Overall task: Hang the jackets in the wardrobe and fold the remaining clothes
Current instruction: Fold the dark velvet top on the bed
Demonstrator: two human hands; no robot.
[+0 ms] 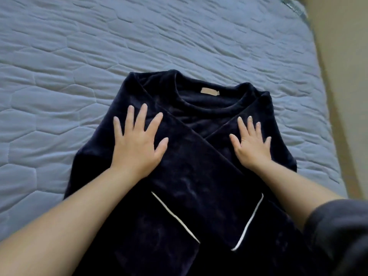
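I see a navy fleece top (191, 166) on the quilted bed (59, 66), sleeves crossed. My left hand (137, 144) and right hand (252, 145) press flat, fingers spread; I'd smooth outward before folding.

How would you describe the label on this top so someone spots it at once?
On the blue quilted bed lies a dark navy top. Look inside the back of its round neckline. The label is a small tan rectangle, unlike the thin white cuff stripes lower down.

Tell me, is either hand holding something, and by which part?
Nothing is held. The left hand and the right hand lie flat, fingers spread, on the dark top.
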